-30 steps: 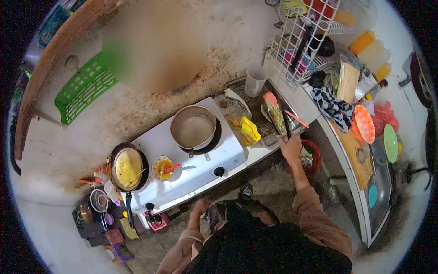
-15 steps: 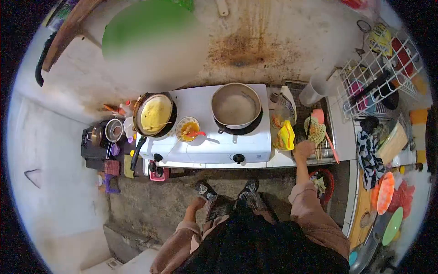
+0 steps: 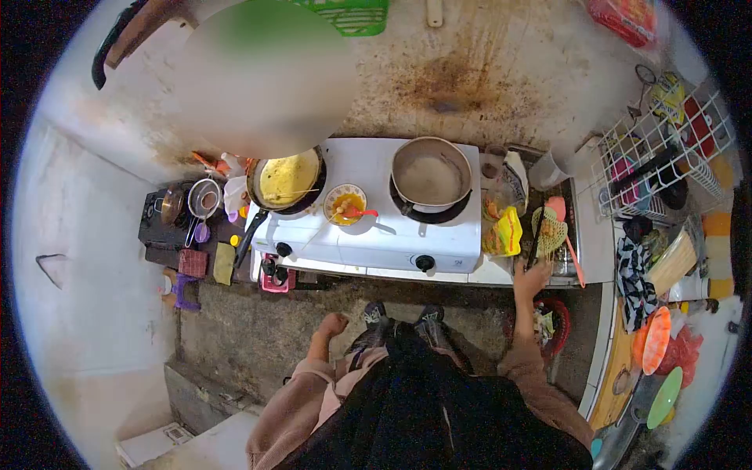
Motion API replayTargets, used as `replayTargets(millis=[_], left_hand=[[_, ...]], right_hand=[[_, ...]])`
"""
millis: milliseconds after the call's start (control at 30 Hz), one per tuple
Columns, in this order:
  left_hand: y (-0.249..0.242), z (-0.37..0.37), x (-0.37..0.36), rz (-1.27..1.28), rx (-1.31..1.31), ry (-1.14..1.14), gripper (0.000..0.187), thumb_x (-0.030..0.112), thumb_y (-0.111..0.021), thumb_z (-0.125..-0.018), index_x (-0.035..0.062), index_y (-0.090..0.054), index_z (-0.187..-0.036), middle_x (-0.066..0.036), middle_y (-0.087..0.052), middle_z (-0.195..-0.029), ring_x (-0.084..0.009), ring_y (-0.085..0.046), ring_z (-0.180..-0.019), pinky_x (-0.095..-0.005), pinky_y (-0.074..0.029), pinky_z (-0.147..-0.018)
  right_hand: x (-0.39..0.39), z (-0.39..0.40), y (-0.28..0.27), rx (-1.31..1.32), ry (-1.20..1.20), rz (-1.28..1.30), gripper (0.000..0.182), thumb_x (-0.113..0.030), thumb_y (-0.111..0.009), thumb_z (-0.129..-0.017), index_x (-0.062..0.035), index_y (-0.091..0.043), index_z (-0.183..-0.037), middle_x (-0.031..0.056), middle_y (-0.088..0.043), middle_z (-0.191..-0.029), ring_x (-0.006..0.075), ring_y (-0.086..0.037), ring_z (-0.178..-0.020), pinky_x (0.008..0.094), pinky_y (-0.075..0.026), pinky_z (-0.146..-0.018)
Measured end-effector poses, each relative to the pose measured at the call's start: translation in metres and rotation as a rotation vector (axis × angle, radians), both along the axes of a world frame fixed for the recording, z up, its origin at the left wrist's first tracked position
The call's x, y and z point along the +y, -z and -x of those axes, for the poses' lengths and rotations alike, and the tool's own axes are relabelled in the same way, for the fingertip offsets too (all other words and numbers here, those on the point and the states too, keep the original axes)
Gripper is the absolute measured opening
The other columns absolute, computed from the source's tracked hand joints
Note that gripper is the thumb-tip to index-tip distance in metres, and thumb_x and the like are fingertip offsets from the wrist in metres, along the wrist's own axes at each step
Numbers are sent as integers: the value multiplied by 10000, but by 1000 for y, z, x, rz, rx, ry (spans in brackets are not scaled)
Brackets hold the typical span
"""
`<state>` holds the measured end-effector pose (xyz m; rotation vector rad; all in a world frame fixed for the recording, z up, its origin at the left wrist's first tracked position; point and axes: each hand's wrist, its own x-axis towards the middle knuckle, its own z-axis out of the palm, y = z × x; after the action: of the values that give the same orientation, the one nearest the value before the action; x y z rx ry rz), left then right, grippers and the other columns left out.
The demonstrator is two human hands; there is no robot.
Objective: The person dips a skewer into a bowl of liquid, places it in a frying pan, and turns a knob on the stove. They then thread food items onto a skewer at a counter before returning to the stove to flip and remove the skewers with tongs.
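My right hand [image 3: 533,279] is closed around a long dark utensil [image 3: 536,235] at the front of the counter, right of the stove. Its exact kind I cannot make out. Just beyond the hand lie a pale green perforated skimmer [image 3: 552,232], a pink-red long-handled utensil [image 3: 574,261] and a yellow packet [image 3: 507,233]. My left hand [image 3: 334,323] hangs low in front of the stove, fingers curled, with nothing visible in it. On the stove, a frying pan [image 3: 252,235] holds a flat yellow omelette [image 3: 288,180]. A bowl [image 3: 345,204] contains orange-yellow liquid and a red-handled spoon [image 3: 364,213].
A grey pot [image 3: 432,174] stands on the right burner of the white stove [image 3: 368,249]. A wire rack [image 3: 666,157] with utensils is at the right. Under the counter sits a red basket [image 3: 558,329]. A strainer [image 3: 205,197] lies at the left.
My right hand has lifted the dark utensil, which now stands up from its grip. My left hand has risen slightly from beside the shoe. The whole view has shifted a little.
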<state>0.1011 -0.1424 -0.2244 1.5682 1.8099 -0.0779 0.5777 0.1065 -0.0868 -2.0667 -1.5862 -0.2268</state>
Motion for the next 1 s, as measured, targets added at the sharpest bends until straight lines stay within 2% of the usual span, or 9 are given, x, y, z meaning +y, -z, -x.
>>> replayTargets(millis=[167,300,400,500,633,733,833,967,1000], left_hand=[[-65,-1,38,58,-142,-263,388,371,-545,-774,11,-632,-659,-172,-592,-624,-334,-583,-637,-399,-462,-620],[-100,13,46,-177,-315,-484,464,426,-535,-787,13,-612,-589,-189,-566,-598,-337,-562,-555,-384,-455,-553],[-57,69,57,-317,-404,-525,412,427,-506,-820,32,-616,-776,-134,-583,-610,-245,-573,-543,-352,-440,-503],[-101,96,101,-1,-1085,-1092,434,452,-431,-859,60,-561,-993,-28,-604,-729,-161,-578,-623,-312,-438,-516],[-198,100,149,64,-884,-849,476,485,-393,-863,74,-546,-1048,-17,-602,-882,-145,-569,-706,-285,-439,-598],[-208,95,173,168,-757,-627,429,411,-425,-842,97,-522,-1118,-22,-613,-889,-139,-570,-707,-299,-436,-602],[-203,87,177,105,-752,-546,330,354,-504,-804,93,-596,-985,-3,-600,-822,-99,-514,-643,-248,-407,-540],[-196,84,176,138,-855,-533,300,314,-493,-823,127,-598,-1033,32,-554,-850,-89,-474,-661,-226,-405,-542],[-197,82,177,178,-890,-566,301,306,-490,-817,125,-598,-1032,24,-553,-857,-93,-475,-664,-225,-403,-543]], right_hand=[[-81,45,-21,416,-255,17,349,-143,-588,-774,2,-417,-1043,154,-424,-938,267,-452,-825,357,-395,-721],[-105,117,-32,771,-490,421,238,-113,-610,-767,-20,-487,-949,91,-497,-775,175,-496,-668,274,-426,-599],[-95,178,-35,640,-779,593,239,-190,-607,-794,-28,-527,-951,73,-555,-704,170,-540,-622,293,-444,-576],[-72,238,-35,644,-939,715,326,-237,-591,-817,0,-505,-1023,73,-567,-765,148,-536,-678,262,-441,-634],[-42,312,-35,493,-925,691,438,-388,-527,-831,20,-507,-987,103,-570,-760,163,-546,-649,293,-449,-588],[-28,352,-38,991,-813,993,448,-394,-526,-829,37,-527,-952,94,-582,-764,145,-545,-653,290,-447,-582],[-34,380,-50,1034,-717,1007,365,-341,-521,-840,9,-555,-937,45,-550,-720,103,-504,-566,243,-420,-543],[-39,396,-29,625,-896,545,315,-302,-512,-835,-6,-571,-928,79,-600,-744,114,-527,-559,247,-414,-490],[-36,401,-27,693,-865,553,297,-287,-508,-834,-12,-579,-920,91,-618,-756,123,-529,-530,258,-401,-445]])
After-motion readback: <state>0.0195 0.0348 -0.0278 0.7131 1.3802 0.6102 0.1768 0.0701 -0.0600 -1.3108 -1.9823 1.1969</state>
